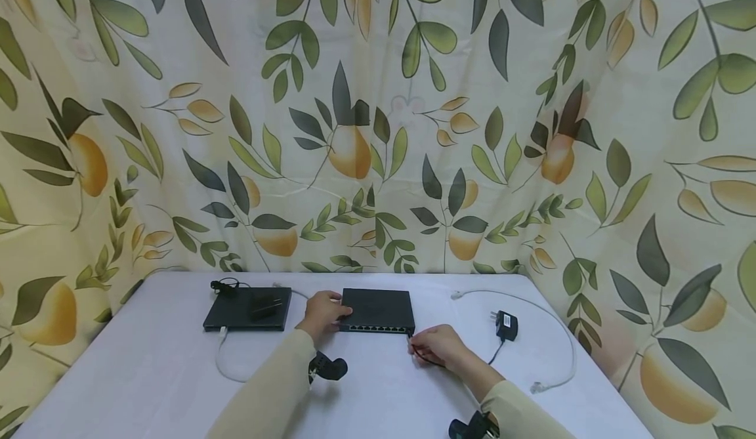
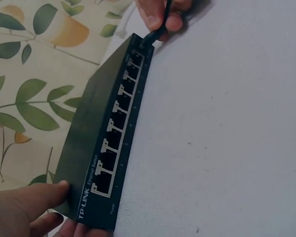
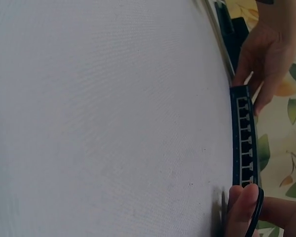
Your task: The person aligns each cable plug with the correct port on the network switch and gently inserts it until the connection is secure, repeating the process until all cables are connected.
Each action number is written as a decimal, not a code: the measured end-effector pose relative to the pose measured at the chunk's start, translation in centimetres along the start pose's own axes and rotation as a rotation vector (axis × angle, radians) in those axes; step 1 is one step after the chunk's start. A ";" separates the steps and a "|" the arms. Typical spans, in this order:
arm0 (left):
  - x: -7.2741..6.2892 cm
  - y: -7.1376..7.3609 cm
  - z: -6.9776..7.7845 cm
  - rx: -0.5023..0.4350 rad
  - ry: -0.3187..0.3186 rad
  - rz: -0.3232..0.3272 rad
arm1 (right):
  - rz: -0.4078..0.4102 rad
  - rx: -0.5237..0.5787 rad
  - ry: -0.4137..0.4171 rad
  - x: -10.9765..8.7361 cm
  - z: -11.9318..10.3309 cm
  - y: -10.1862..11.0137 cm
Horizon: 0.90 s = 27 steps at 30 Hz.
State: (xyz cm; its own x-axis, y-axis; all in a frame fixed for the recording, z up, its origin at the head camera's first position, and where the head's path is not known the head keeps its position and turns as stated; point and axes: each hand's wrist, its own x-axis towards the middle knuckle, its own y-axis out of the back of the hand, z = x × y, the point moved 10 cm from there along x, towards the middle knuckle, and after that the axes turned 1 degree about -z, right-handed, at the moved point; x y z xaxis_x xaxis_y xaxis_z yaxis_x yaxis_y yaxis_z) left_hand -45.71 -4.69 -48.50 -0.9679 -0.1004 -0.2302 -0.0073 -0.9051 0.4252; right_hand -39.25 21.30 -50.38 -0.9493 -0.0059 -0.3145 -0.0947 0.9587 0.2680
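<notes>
A black TP-LINK Ethernet switch (image 1: 377,304) lies on the white table, its row of ports toward me. My left hand (image 1: 321,314) grips its left end, thumb (image 2: 54,190) on top and fingers at the lower edge in the left wrist view. At the other end of the port face, my right hand (image 1: 440,347) pinches the plug (image 2: 150,38) of a black power cable (image 3: 258,210). The plug's tip meets the switch beside the last port; how deep it sits I cannot tell. This cable runs right to a black power adapter (image 1: 506,326).
Left of the switch lies another flat black box (image 1: 236,314), with a black adapter (image 1: 266,306) and coiled cable on top. A white network cable (image 1: 220,357) leads from its front. A loose white network cable (image 1: 569,334) curves along the right side. Behind the table hangs a patterned curtain (image 1: 378,196).
</notes>
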 end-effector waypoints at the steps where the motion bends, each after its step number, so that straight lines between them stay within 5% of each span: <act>1: 0.0 0.0 0.0 0.000 0.007 -0.003 | 0.002 -0.001 0.003 0.0 0.0 0.0; 12: 0.5 -0.3 -0.2 0.103 -0.030 0.044 | 0.016 -0.032 0.001 -0.2 -0.3 0.0; 27: 0.2 -0.3 0.3 0.194 -0.114 0.020 | 0.022 0.044 -0.017 0.8 0.0 -0.1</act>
State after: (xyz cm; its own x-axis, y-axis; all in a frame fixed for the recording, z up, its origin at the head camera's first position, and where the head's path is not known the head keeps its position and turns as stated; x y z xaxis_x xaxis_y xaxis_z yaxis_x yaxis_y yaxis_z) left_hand -45.95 -4.29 -48.44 -0.9904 -0.0600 -0.1245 -0.0255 -0.8060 0.5913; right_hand -39.95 21.21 -50.67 -0.9458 0.0197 -0.3243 -0.0602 0.9702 0.2345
